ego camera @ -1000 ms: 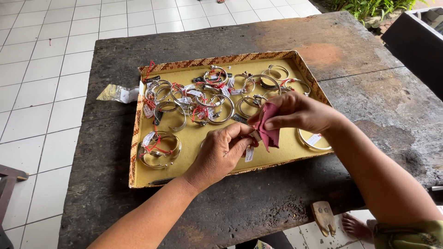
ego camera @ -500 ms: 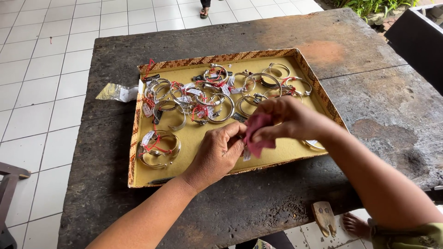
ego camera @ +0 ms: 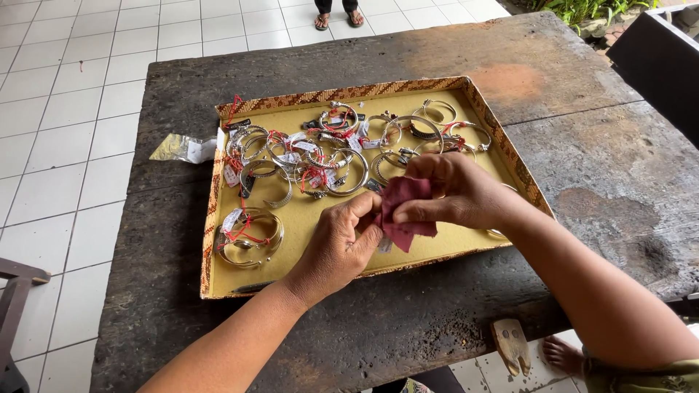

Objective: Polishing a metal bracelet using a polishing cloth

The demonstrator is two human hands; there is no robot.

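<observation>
Since the dark red cloth [ego camera: 405, 211] at frame centre looks soft and light, left hand [ego camera: 341, 247] and right hand [ego camera: 455, 195] pinch its folds; whatever it wraps is hidden.

A small clear plastic packet [ego camera: 178, 148] with a white paper label inside lies flat on the dark table [ego camera: 582, 175], just off the tray's far left corner; small white paper tags [ego camera: 231, 219] on red threads hang from the bracelets in the tray [ego camera: 211, 240]; one sits by the pair of bangles near the left edge; several more white tags [ego camera: 302, 143] lie among the heap toward the far left side; another white tag [ego camera: 384, 244] peeps out below the hands near the near edge; their print is too small to tell.
</observation>
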